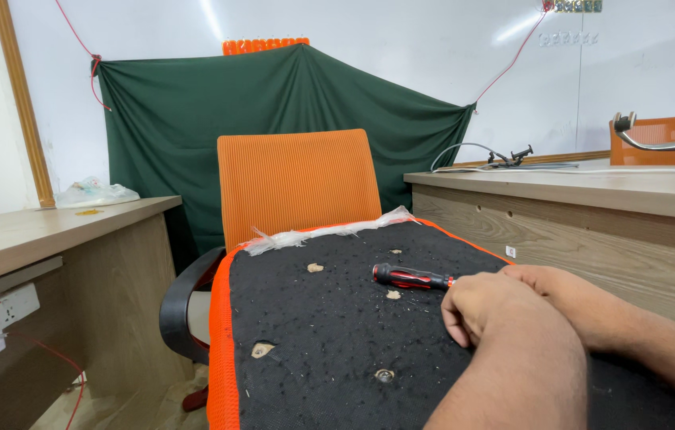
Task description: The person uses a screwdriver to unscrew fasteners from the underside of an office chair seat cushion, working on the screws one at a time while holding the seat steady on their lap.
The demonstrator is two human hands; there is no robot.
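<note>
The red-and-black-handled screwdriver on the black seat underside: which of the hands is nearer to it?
Right. The right hand lies at the red-and-black-handled screwdriver, at its shaft end, which the hands hide. The left hand rests just below that end, overlapping the right; actual grip cannot be told.

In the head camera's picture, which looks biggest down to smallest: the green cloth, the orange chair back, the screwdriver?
1. green cloth
2. orange chair back
3. screwdriver

The screwdriver lies nearest the camera yet still looks smallest, so the order seems safe.
</note>
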